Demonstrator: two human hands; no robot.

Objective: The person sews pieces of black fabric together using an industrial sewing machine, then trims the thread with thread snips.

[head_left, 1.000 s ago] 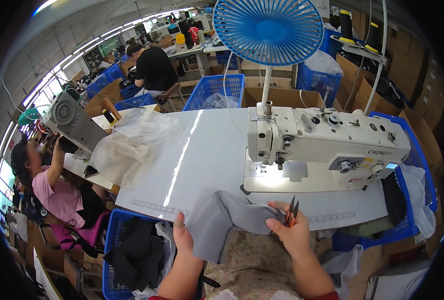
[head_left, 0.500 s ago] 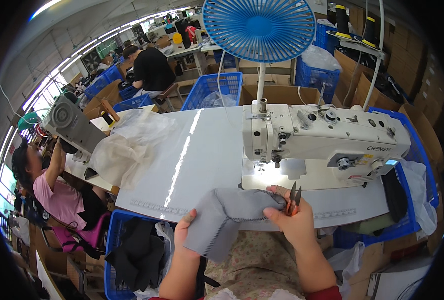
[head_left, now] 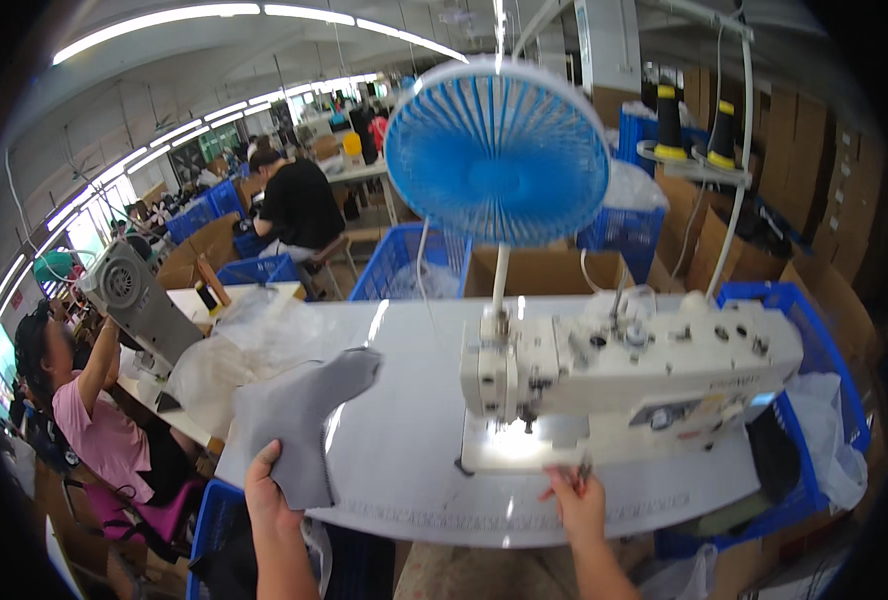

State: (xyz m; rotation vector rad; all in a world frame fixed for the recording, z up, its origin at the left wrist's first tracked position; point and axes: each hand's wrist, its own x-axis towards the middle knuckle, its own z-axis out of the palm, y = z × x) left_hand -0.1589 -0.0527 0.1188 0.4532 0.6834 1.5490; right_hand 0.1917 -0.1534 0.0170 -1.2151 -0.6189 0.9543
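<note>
Now the left hand [head_left: 269, 490] pinches the grey cloth [head_left: 299, 420] up, off the surface [head_left: 404, 470]. Right hand [head_left: 576, 500] maybe holds small snips [head_left: 584, 470] by the sewing machine [head_left: 624, 375]; sewing looks undone.

We cannot make out the small tool in our right hand [head_left: 576, 508], and the lower edge cuts off both our forearms below the wrists.

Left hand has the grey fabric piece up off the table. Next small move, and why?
Probably lay the grey fabric piece onto the pale heap at the table's left: the left hand holds it raised beside it, away from the sewing machine.
</note>
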